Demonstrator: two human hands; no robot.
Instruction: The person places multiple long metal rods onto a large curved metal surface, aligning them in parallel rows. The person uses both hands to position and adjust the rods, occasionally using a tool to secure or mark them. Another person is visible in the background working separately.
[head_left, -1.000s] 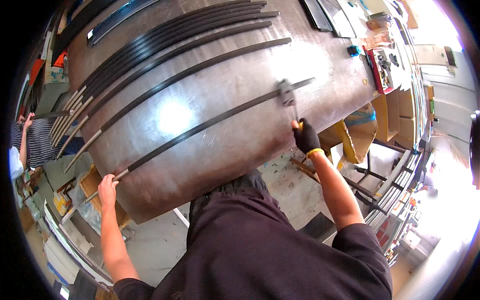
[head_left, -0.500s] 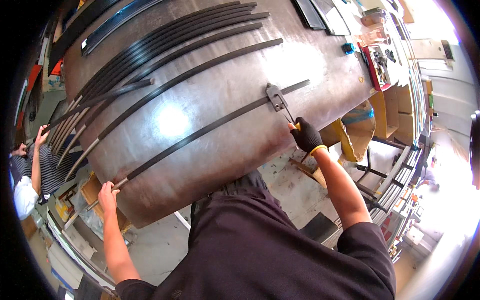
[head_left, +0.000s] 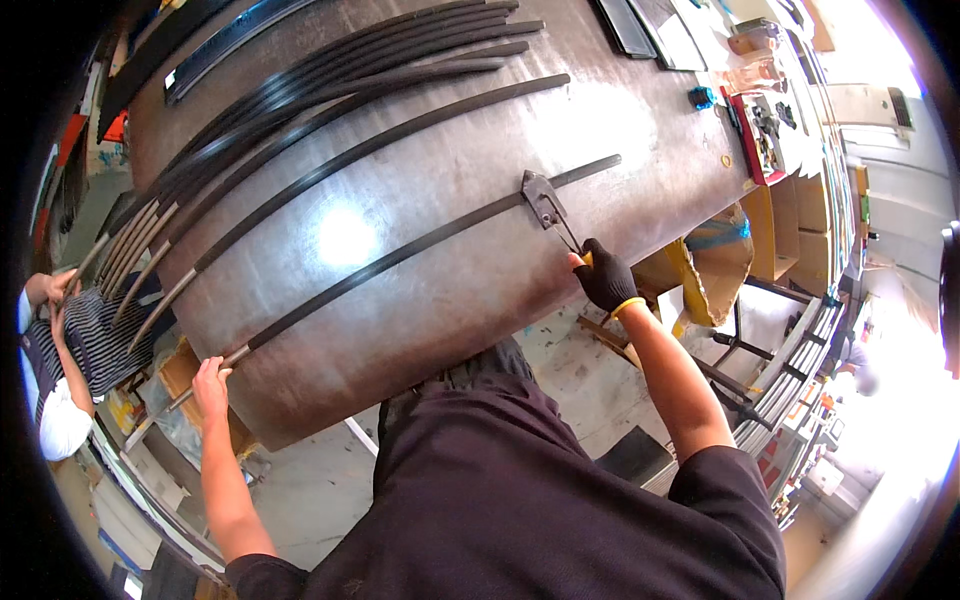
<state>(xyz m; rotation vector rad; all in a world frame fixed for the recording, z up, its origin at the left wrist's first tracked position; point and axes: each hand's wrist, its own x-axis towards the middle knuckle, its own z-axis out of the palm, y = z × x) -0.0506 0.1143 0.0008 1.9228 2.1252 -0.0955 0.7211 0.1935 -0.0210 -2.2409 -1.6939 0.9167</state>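
Gripping a flat-headed metal tool (head_left: 543, 203), the gloved right hand (head_left: 607, 278) is closed; the left hand (head_left: 211, 388) curls around a slim black rod (head_left: 390, 265).

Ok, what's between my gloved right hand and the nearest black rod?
In the head view, a metal tool: your right hand grips it, its flat head overlapping the black rod.

Black rod (head_left: 430, 242) partly behind tool (head_left: 541, 198)

The metal tool (head_left: 543, 200) in my gloved right hand (head_left: 607, 277) has shifted further left along my black rod (head_left: 400, 265). A co-worker's (head_left: 65, 425) tube (head_left: 485, 66) has slid much further over the others (head_left: 500, 32).
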